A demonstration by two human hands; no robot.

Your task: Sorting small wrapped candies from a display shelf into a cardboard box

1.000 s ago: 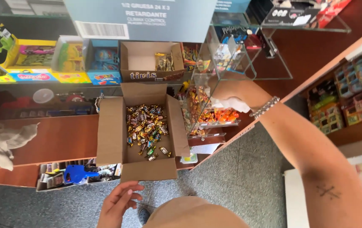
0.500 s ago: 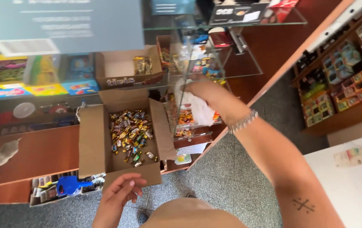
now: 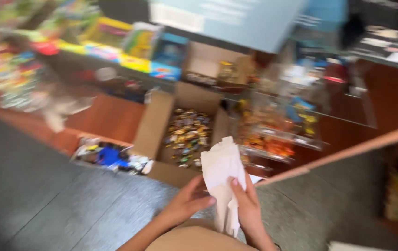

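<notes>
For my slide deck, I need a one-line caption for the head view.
Both hands, left hand and right hand, hold a white cloth before an open cardboard box of wrapped sweets.

Both forearms are bare right down to the wrists, no sleeves showing at all. The left hand [image 3: 187, 202] has no rings or watch that I can see, fingers plain, though the shot is pretty blurry. The right hand [image 3: 247, 207] looks ringless too, with a dark bit of band peeking out at the wrist by the bottom edge. Below the hands there's tan, khaki-coloured fabric, smooth and plain, clothing of some sort.
</notes>
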